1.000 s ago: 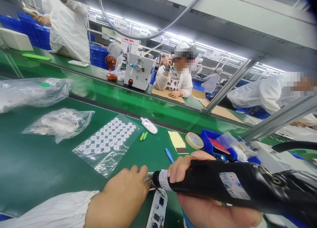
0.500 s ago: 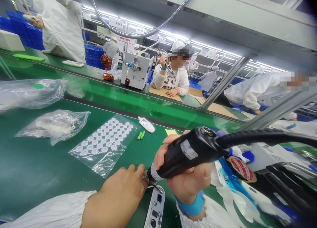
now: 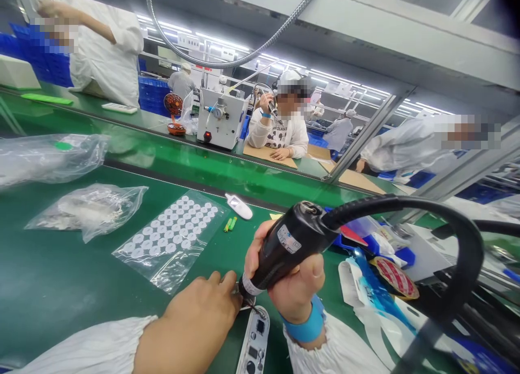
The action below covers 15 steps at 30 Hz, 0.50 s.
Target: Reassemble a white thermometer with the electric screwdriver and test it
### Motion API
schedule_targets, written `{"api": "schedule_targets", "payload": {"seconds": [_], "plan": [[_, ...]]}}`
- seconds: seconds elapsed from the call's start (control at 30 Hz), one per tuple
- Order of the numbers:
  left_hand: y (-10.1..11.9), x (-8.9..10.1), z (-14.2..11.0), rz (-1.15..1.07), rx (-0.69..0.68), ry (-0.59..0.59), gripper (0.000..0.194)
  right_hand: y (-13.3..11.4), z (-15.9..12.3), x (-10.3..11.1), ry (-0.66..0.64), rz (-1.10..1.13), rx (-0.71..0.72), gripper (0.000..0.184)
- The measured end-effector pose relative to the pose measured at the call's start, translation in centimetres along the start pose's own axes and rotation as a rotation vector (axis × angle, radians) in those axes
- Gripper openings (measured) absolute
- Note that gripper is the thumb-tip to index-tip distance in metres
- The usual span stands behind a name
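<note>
Two hands work over the green counter [image 3: 60, 271]. The left hand [image 3: 201, 320] curls down on a small metal part [image 3: 244, 299] by a white device [image 3: 252, 344]. The right hand [image 3: 296, 287] wraps a black electric screwdriver [image 3: 290, 243]. If its tip slips, it could scratch the device.

a hand could pass over the green bench mat [image 3: 52, 271] left of the bag of white discs [image 3: 168, 241], but the black screwdriver cord [image 3: 473, 255] loops up, blocking the way beyond the right hand [image 3: 294, 293].
</note>
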<state>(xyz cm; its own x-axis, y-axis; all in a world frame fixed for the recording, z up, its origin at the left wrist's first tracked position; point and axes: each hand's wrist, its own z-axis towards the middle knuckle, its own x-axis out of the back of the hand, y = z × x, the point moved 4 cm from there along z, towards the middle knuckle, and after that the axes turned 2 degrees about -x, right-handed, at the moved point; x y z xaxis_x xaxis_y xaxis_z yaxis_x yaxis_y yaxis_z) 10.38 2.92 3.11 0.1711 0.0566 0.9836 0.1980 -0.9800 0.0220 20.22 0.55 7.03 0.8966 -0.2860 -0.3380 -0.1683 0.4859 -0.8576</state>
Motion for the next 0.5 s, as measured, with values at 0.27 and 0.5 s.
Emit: {"api": "schedule_targets", "payload": {"seconds": [0.27, 0.5], "plan": [[-0.4, 0.5, -0.3, -0.041, 0.038, -0.002, 0.050, -3.3, -0.5, 0.9, 0.095, -0.031, 0.170, 0.061], [-2.2, -2.3, -1.6, -0.271, 0.049, 0.178, 0.053, -8.0, -0.5, 6.7, 0.365, -0.277, 0.513, 0.068]]}}
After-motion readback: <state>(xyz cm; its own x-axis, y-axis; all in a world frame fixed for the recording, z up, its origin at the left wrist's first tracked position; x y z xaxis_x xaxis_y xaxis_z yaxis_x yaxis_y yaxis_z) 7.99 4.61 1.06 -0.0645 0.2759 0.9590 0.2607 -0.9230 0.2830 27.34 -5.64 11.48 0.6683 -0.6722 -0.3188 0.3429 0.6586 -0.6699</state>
